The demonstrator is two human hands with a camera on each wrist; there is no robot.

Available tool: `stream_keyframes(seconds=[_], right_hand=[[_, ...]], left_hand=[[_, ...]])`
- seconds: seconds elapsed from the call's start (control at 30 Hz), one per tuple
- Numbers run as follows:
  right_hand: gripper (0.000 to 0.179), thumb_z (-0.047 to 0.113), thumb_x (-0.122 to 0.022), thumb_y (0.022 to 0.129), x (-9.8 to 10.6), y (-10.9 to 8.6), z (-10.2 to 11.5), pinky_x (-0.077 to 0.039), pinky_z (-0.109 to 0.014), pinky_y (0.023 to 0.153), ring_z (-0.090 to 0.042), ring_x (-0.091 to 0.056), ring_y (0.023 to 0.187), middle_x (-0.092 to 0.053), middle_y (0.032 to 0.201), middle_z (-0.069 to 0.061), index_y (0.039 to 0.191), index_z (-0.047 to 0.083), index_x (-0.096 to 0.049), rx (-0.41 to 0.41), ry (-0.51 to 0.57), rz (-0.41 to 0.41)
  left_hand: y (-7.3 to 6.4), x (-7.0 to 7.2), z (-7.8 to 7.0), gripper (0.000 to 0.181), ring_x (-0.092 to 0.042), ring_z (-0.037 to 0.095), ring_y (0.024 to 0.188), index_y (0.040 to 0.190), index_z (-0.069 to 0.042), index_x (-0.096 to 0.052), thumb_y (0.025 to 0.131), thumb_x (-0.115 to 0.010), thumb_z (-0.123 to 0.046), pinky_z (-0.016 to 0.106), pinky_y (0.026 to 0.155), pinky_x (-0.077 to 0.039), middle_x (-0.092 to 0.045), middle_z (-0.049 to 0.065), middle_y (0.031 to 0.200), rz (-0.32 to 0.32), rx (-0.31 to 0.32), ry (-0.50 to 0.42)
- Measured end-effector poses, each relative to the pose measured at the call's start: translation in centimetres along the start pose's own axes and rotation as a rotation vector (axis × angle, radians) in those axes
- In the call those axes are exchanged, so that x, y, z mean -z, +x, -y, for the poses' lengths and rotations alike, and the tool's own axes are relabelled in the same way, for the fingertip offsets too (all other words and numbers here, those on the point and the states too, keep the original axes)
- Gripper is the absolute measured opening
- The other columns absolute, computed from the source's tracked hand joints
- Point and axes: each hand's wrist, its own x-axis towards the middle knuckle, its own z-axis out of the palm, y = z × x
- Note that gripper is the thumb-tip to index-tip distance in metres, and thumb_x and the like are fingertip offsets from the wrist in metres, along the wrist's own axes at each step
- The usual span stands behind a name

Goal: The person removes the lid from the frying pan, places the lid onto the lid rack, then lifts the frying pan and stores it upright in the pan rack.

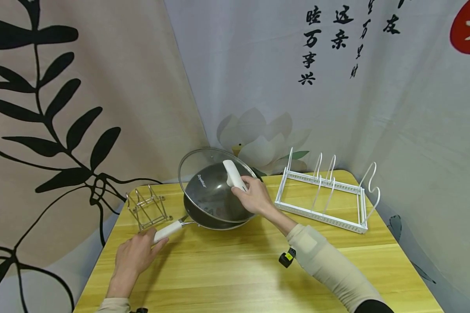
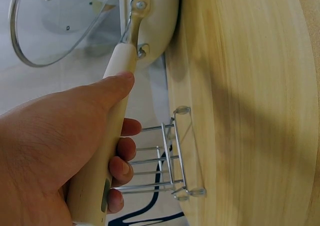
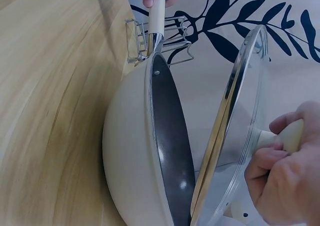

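A cream frying pan (image 3: 132, 141) with a dark inside sits on the wooden table. My left hand (image 1: 135, 255) holds its white handle (image 1: 168, 231), fingers wrapped around it and thumb along the top in the left wrist view. My right hand (image 1: 255, 196) grips the white knob (image 1: 231, 170) of a glass lid (image 1: 193, 163). The lid has a metal rim and is held tilted over the pan; the right wrist view shows a gap between the lid and the pan's rim.
Left of the pan, near the left hand, stands a small metal wire rack (image 1: 149, 208). A white rack (image 1: 321, 213) with upright wire dividers is to the right on the wooden table (image 1: 235, 278). Printed fabric (image 1: 258, 87) hangs behind the table.
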Motion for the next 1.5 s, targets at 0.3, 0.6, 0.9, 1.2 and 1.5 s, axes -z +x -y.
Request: stream_keyframes(seconds=[0.3, 0.6, 0.9, 1.2, 1.5], right_hand=[[0.042, 0.032, -0.075, 0.101, 0.14, -0.05, 0.08, -0.054, -0.032, 0.072, -0.022, -0.068, 0.083, -0.084, 0.109, -0.013, 0.138, 0.010, -0.078, -0.007, 0.050, 0.018], [0.042, 0.030, -0.076, 0.102, 0.13, -0.30, 0.16, -0.055, -0.031, 0.071, -0.021, -0.067, 0.083, -0.084, 0.111, -0.015, 0.139, 0.008, -0.078, -0.033, 0.103, 0.028], [0.041, 0.027, -0.075, 0.103, -0.02, -0.10, -0.34, -0.052, -0.030, 0.063, -0.017, -0.063, 0.076, -0.084, 0.108, -0.015, 0.139, 0.007, -0.078, -0.039, 0.177, 0.042], [0.041, 0.024, -0.076, 0.102, 0.11, -0.28, -0.08, -0.049, -0.029, 0.062, -0.017, -0.059, 0.072, -0.081, 0.101, -0.016, 0.139, 0.005, -0.078, -0.053, 0.210, 0.049], [0.045, 0.024, -0.077, 0.102, 0.06, -0.22, 0.21, -0.046, -0.026, 0.058, -0.014, -0.055, 0.067, -0.074, 0.087, -0.007, 0.141, 0.004, -0.076, -0.087, 0.240, 0.045]], left_hand=[[-0.06, 0.00, 0.00, 0.043, -0.042, 0.017, 0.049, 0.092, -0.011, -0.061, 0.103, -0.084, -0.045, 0.033, 0.043, -0.030, -0.048, 0.002, 0.063, 0.004, 0.001, -0.003], [-0.08, 0.06, 0.01, 0.042, -0.043, 0.018, 0.050, 0.094, -0.010, -0.062, 0.103, -0.084, -0.045, 0.033, 0.043, -0.031, -0.049, 0.003, 0.064, 0.011, 0.005, -0.005], [-0.09, 0.04, 0.08, 0.042, -0.044, 0.018, 0.050, 0.096, -0.010, -0.063, 0.103, -0.084, -0.045, 0.033, 0.043, -0.032, -0.051, 0.003, 0.064, 0.011, 0.004, -0.001], [-0.07, 0.09, 0.08, 0.042, -0.043, 0.018, 0.050, 0.095, -0.010, -0.062, 0.104, -0.083, -0.046, 0.033, 0.043, -0.032, -0.049, 0.002, 0.064, 0.009, 0.003, 0.001], [-0.11, 0.20, -0.01, 0.042, -0.042, 0.017, 0.049, 0.094, -0.010, -0.062, 0.103, -0.084, -0.045, 0.033, 0.043, -0.031, -0.049, 0.003, 0.063, 0.003, -0.002, 0.004]])
